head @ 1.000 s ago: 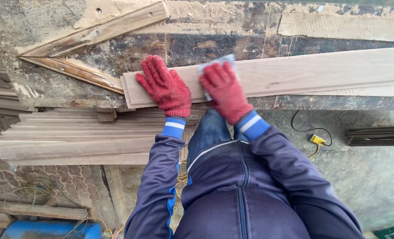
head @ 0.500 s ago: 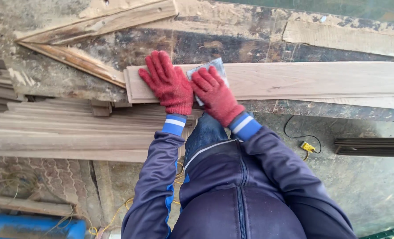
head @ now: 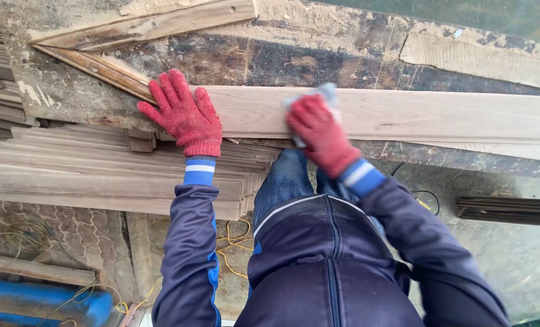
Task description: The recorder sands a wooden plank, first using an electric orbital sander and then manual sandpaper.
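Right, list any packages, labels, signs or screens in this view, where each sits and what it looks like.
None in view: no package, label, sign or screen.
What shows instead is the pale wooden board on the dusty workbench, a stack of wood strips below left, and a blue cylinder at bottom left.

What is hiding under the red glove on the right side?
Under the right hand a grey sheet pokes out at the fingertips, pressed flat on the long pale plank. The glove covers most of the sheet, so its full shape cannot be seen.
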